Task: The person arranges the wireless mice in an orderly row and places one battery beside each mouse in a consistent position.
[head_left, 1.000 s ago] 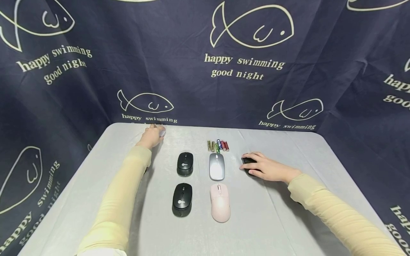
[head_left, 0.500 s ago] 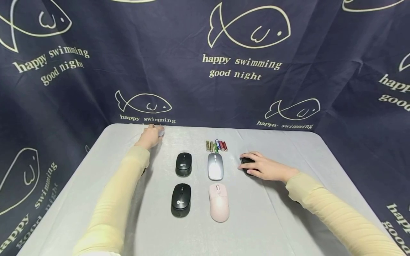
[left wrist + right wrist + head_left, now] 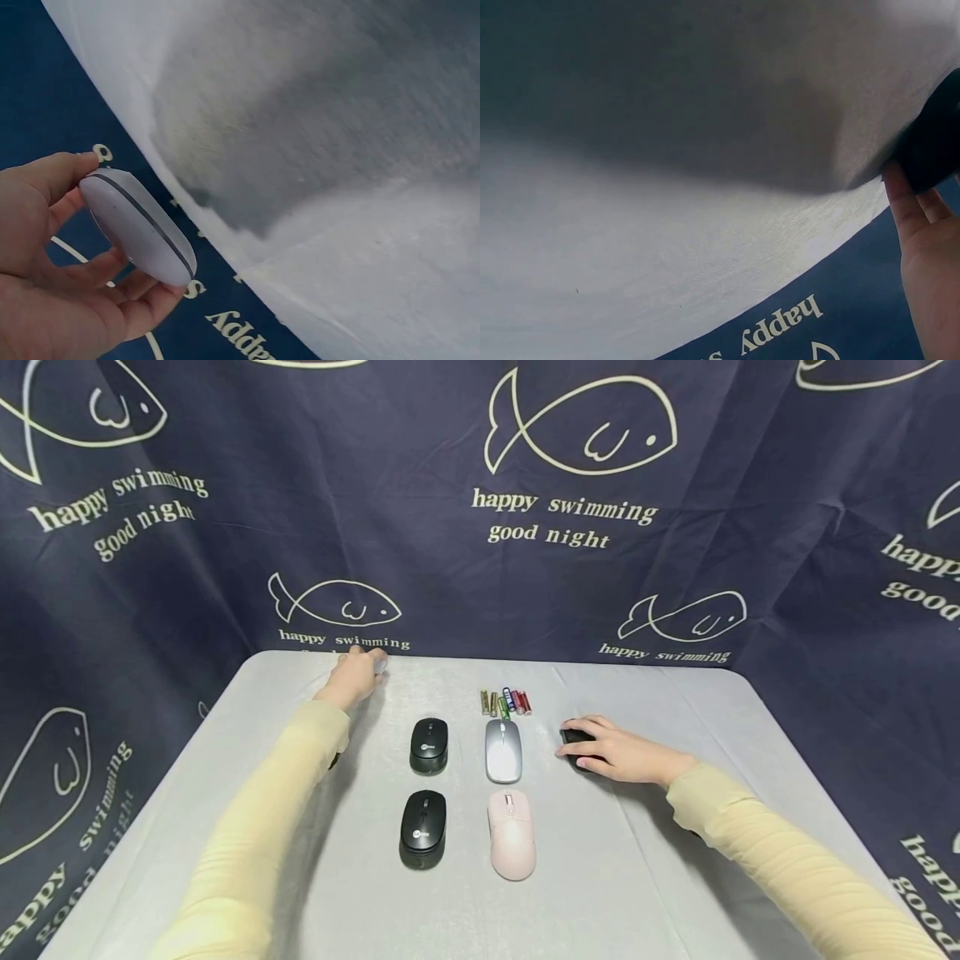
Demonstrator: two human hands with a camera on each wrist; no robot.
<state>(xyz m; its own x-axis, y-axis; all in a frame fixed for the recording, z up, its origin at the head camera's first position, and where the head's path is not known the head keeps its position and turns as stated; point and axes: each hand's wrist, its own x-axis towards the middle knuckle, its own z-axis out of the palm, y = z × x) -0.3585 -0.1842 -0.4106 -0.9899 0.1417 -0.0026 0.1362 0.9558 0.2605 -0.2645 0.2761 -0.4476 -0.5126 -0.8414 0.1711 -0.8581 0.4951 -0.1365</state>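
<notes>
At the far left of the table, my left hand (image 3: 352,678) grips a pale computer mouse (image 3: 142,229). In the left wrist view its thumb is at one end and its fingers are at the other, and a dark stripe runs along the mouse's side. Over on the right, my right hand (image 3: 615,750) holds a black mouse (image 3: 576,737) on the table, with the palm and fingers covering most of it. The right wrist view shows only part of that dark mouse (image 3: 934,139), with fingers along its side.
Between the hands stand two black mice (image 3: 429,745) (image 3: 423,828), a silver mouse (image 3: 503,752) and a pink mouse (image 3: 512,837). Several small batteries (image 3: 506,702) lie behind the silver one. Beyond the far edge of the grey table (image 3: 570,910) hangs a dark blue curtain (image 3: 420,485).
The left hand has risen slightly with the pale mouse in its grip. My right hand stays on the black mouse. The whole head view has shifted a little.
</notes>
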